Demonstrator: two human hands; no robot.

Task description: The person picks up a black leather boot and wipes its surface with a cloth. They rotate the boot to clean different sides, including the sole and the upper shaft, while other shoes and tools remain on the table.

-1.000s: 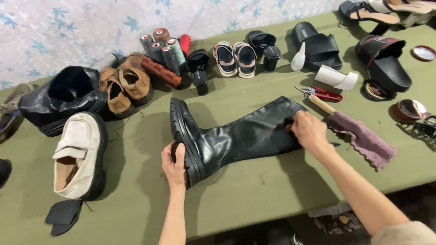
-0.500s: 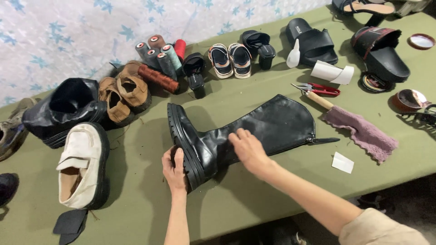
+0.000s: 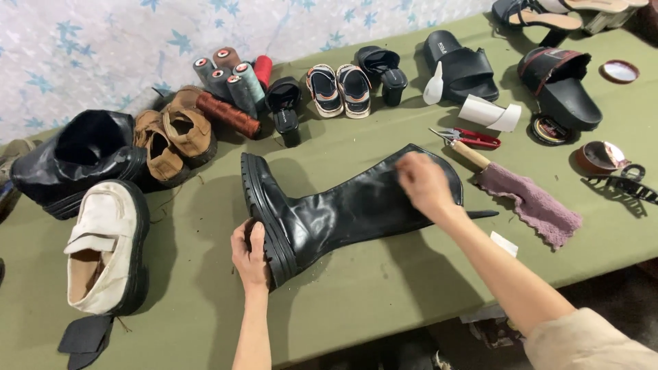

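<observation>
The tall black boot (image 3: 343, 209) lies on its side in the middle of the green worktop (image 3: 384, 308). The left hand (image 3: 250, 257) grips its thick sole at the heel, fingers curled around it. The right hand (image 3: 423, 183) rests flat and blurred on the leather shaft. The shaft looks shiny; the purple cloth (image 3: 531, 204) lies beside, unused.

My right hand (image 3: 423, 183) has moved along the shaft of the black tall boot (image 3: 343, 205): a second ago at the open top end, half a second ago down near the ankle, now back up on the upper shaft, blurred mid-stroke. With the hand off the top, the boot's pull strap (image 3: 483, 214) shows past the opening. A small white paper scrap (image 3: 504, 243) on the counter (image 3: 384, 301), covered by my arm a second ago, is exposed.
</observation>
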